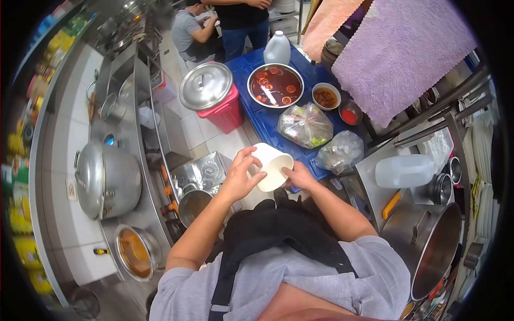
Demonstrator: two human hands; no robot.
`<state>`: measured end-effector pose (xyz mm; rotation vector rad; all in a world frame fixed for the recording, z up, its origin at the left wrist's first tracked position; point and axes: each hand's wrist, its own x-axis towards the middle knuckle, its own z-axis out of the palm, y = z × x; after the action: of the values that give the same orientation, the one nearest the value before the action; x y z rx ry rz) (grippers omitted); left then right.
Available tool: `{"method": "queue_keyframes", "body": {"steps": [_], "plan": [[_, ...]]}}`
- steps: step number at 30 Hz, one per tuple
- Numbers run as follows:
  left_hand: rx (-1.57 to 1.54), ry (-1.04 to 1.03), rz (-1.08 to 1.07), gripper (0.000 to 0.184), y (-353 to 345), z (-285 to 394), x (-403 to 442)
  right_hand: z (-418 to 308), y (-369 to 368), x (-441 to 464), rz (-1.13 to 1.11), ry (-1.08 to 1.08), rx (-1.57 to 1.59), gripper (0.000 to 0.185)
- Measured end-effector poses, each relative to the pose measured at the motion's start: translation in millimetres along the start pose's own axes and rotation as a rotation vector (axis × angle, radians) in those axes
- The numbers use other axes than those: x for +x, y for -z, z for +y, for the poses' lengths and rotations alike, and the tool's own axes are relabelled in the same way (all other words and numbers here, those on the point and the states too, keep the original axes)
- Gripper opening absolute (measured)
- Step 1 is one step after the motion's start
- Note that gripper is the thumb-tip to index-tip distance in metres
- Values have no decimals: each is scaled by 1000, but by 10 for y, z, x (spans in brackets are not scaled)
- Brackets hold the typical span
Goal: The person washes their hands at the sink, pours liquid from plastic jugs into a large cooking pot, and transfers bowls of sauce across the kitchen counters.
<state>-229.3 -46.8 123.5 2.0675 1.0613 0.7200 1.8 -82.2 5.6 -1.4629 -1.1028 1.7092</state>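
Note:
A white tub or cup (273, 170) is tilted in front of my body, its open mouth toward the right, with nothing visible inside. My left hand (243, 176) is at its left side, thumb and fingers spread around the rim area. My right hand (301, 177) grips the right edge, thumb at the mouth. Beyond it stands a blue table (247, 108) bearing a metal bowl of dark red liquid with round slices (274, 88), a bowl of brown food (325, 97), a filled plastic bag (305, 125) and another clear bag (341, 152).
A pink bucket (227, 113) with a metal lid stands left of the table. A large pot (110, 179) sits on the left counter, another (435, 251) at right. Two people (199, 33) (243, 24) are at the back. Purple cloth (407, 51) hangs at upper right.

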Motion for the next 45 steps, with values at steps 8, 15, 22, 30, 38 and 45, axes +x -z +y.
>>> {"method": "queue_keyframes", "body": {"steps": [8,15,22,30,38,45], "plan": [[113,94,95,28,1053,-1190,1057,357,889,1291,386,-130,518,28],[93,126,112,25,2289,-2243,2155,123,1241,1907,701,37,785,31],[122,244,-298,28,2046,-3260,3463,-145,1813,3001,791,89,614,33],[-552,850,85,36,-372,-4834,4046,-210,2755,4547,1026,191,767,44],[-318,677,446,37,-1523,-5064,4282,134,3143,5172,991,102,795,51],[-346,682,487,42,-1481,-4960,4442,271,3146,5202,1068,-14,895,45]]}}
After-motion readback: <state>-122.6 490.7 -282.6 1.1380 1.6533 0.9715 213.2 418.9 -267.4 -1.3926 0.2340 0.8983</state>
